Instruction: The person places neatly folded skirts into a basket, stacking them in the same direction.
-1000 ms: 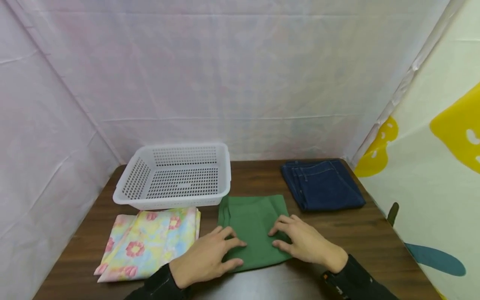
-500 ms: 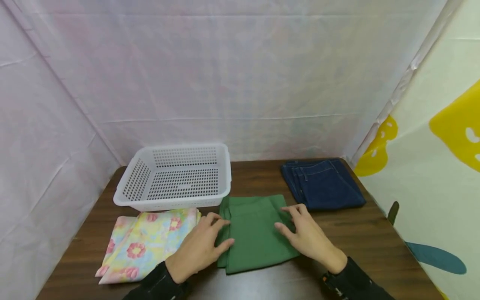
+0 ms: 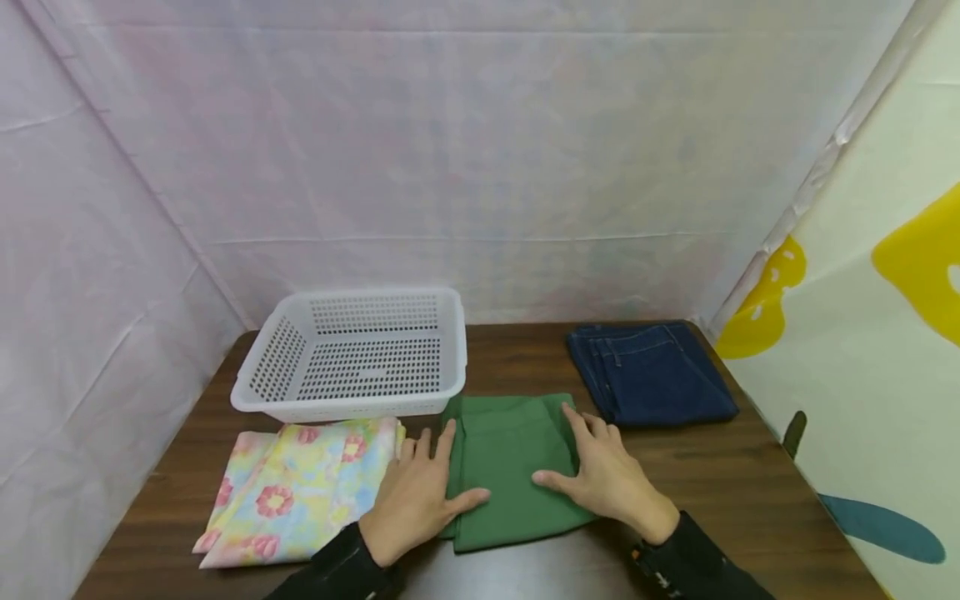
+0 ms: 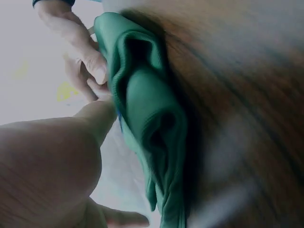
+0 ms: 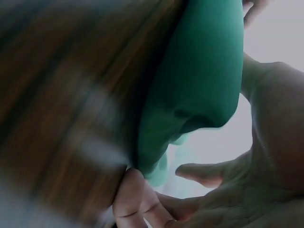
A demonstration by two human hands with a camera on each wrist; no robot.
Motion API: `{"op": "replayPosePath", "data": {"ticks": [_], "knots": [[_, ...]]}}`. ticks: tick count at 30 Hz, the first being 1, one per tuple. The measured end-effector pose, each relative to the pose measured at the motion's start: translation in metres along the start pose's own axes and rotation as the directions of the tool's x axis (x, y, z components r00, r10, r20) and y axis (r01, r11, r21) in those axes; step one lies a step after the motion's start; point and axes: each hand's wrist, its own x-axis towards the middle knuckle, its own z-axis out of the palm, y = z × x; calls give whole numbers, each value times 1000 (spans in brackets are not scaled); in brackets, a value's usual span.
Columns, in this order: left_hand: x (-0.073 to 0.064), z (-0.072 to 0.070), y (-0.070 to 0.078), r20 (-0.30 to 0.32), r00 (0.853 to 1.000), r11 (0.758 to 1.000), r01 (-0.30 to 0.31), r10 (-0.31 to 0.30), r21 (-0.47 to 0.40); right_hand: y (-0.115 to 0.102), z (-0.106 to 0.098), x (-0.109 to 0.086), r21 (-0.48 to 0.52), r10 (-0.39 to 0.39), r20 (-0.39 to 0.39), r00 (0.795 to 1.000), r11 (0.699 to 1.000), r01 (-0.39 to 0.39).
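A folded green garment (image 3: 513, 475) lies on the dark wooden table between my hands. My left hand (image 3: 418, 500) rests along its left side, fingers pointing away from me and thumb on the cloth. At the right side lies my right hand (image 3: 611, 477), fingers extended along the edge and thumb over the top. The left wrist view shows the green garment's (image 4: 152, 104) thick, layered folds standing above the table. In the right wrist view, fingertips (image 5: 129, 192) of my right hand reach down by the tabletop, close against the cloth. Neither hand grips the fabric.
A white perforated plastic basket (image 3: 348, 411) stands behind, to the left. Floral yellow-and-pink folded fabric (image 3: 307, 492) lies just left of my left hand. Folded dark blue jeans (image 3: 660, 379) sit at the back right. A pale curtain (image 3: 480, 167) hangs behind the wooden table (image 3: 750, 492).
My left hand has shifted from on top of the green garment to its left side. My right hand has moved outward to the right edge, its fingers straighter. The garment stays about in place.
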Motion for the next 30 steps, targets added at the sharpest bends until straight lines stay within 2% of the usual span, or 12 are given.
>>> {"op": "replayPosePath", "data": {"ticks": [6,10,17,24,30], "knots": [[8,7,7,-13,999,998,-47,48,41,-8,1,4,-33,-2,31,1000,999,3],[11,7,10,7,997,997,-73,73,20,-11,1,7,-36,5,38,999,999,-3],[16,7,10,59,992,988,-107,114,-108,-12,4,14,-3,10,37,999,1000,-10],[24,8,8,74,986,958,-125,149,-258,-11,-1,18,69,30,77,997,997,-35],[27,8,9,108,983,945,-106,146,-311,-7,-1,19,114,2,68,998,993,-10]]}}
